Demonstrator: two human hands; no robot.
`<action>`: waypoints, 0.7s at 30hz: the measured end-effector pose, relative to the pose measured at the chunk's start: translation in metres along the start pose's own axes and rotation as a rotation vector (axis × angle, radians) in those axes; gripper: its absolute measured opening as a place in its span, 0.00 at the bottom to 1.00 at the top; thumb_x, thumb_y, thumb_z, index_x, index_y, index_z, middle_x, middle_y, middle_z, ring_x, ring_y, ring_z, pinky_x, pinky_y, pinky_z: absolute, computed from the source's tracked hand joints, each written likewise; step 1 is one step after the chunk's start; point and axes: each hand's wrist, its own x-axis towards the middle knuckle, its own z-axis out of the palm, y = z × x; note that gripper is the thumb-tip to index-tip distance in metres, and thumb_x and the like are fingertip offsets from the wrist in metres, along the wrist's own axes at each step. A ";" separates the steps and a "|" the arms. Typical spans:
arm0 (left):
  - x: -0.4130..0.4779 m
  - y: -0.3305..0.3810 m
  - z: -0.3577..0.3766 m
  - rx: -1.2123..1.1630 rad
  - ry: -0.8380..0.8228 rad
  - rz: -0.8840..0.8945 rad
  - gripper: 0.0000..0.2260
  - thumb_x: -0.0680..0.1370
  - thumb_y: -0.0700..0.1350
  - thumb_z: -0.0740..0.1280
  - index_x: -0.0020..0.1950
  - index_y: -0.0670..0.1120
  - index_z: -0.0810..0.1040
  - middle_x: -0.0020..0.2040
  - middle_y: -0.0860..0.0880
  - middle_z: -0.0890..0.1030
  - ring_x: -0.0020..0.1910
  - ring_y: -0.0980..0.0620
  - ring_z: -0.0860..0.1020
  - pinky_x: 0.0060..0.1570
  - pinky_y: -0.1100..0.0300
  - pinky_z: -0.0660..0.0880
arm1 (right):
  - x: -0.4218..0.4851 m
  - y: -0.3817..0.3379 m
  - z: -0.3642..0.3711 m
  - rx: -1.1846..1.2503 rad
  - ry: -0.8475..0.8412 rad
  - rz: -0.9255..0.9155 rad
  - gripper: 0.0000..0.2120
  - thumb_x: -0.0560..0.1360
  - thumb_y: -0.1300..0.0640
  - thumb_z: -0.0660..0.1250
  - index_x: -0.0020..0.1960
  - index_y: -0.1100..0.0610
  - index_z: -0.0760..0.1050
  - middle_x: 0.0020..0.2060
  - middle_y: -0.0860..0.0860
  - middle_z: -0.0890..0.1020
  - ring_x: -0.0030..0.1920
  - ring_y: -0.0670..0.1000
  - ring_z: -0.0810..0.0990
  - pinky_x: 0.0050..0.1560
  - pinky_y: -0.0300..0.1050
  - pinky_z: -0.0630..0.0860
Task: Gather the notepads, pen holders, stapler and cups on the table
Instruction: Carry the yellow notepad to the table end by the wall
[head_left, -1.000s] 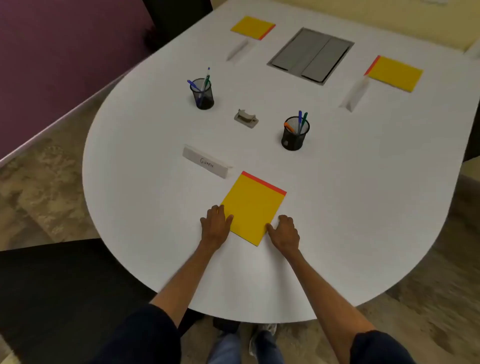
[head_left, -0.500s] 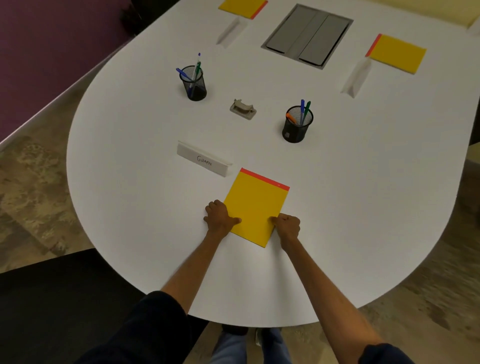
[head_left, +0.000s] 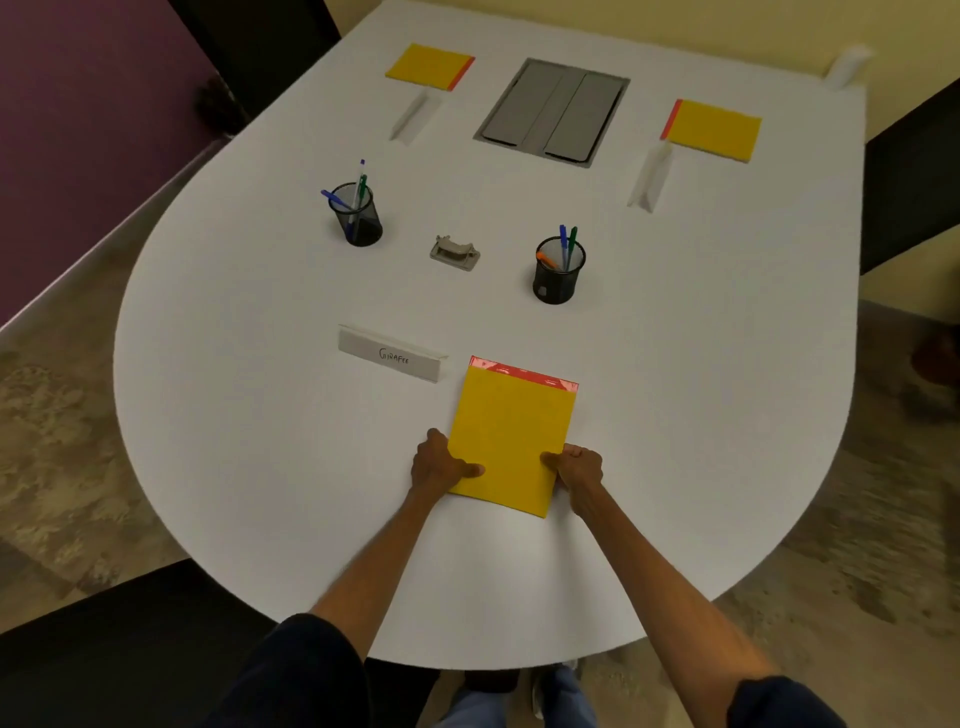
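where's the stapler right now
In the head view the stapler sits mid-table between the two pen holders, beyond the name card.

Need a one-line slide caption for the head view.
Both hands, left hand and right hand, grip the near yellow notepad on the white table.

I see a white table (head_left: 675, 415) with a rounded near end filling most of my view. A grey hatch (head_left: 553, 111) is set into its top at 12 o'clock. At 10 o'clock stands a purple wall (head_left: 78, 130), with a dark chair (head_left: 260, 47) beside it. A yellow wall (head_left: 675, 26) runs across 1 o'clock. Mottled beige carpet (head_left: 57, 441) shows at 9 and 4 o'clock. Light is dim and even.
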 end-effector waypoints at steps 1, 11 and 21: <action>-0.003 0.002 0.000 -0.001 -0.001 0.020 0.39 0.66 0.54 0.80 0.66 0.38 0.66 0.65 0.38 0.73 0.64 0.40 0.74 0.56 0.51 0.72 | -0.002 0.000 -0.004 0.024 0.006 -0.001 0.16 0.68 0.61 0.77 0.54 0.60 0.80 0.52 0.59 0.82 0.52 0.60 0.81 0.54 0.55 0.79; -0.034 0.048 -0.002 0.063 -0.039 0.228 0.35 0.64 0.59 0.79 0.60 0.40 0.69 0.59 0.41 0.76 0.56 0.42 0.76 0.47 0.54 0.71 | -0.030 -0.019 -0.063 0.064 0.066 -0.173 0.10 0.66 0.59 0.79 0.43 0.51 0.80 0.48 0.55 0.85 0.50 0.58 0.83 0.55 0.61 0.79; -0.082 0.129 0.020 0.089 -0.066 0.488 0.30 0.65 0.59 0.79 0.52 0.45 0.67 0.56 0.42 0.77 0.48 0.47 0.75 0.47 0.50 0.75 | -0.073 -0.040 -0.162 0.156 0.187 -0.368 0.15 0.68 0.60 0.78 0.52 0.57 0.77 0.51 0.57 0.83 0.52 0.58 0.82 0.56 0.60 0.79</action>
